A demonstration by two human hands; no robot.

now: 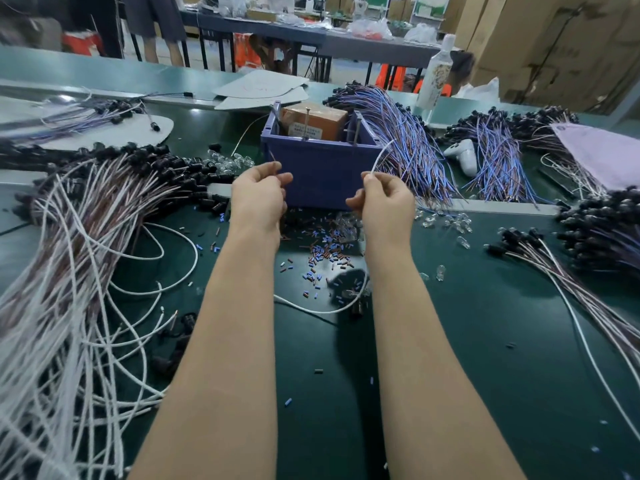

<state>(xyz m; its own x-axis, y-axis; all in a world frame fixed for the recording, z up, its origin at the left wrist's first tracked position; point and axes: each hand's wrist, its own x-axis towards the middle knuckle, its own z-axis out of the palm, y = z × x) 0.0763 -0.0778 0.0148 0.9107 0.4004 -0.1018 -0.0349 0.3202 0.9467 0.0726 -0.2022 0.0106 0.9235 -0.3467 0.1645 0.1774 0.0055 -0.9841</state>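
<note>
Nearest to me, the green surface (485, 341) carries a slack loop of white wire (380, 156). It passes under my right wrist and appears to run up into that hand. Just beyond lies a scatter of offcuts (320, 258), blue and brown, thickest between my wrists.

Left hand (258, 195): fingers (278, 176) curled, thumb and forefinger pinching a brown wire (272, 157) whose short end stands up above the knuckles. Right hand (386, 202): likewise curled, pinching the white wire near its end, with the free tip arcing up and to the right. The two held ends are apart and both are raised off the surface, just in front of the bin (322, 174).

Step, in my judgement: one lead is in each hand, presented for joining but not yet met. The next move calls for bringing the tips together and lining them up side by side (whether the tips are bare, I cannot tell). It will need a fine grip close to the ends, or the springy white lead may swing off line.

Further out, a white-and-brown bundle (86, 230) with black caps lies to the left. A blue bundle (412, 157) lies right of the bin, and clear bulbs (225, 162) lie left of it.
</note>
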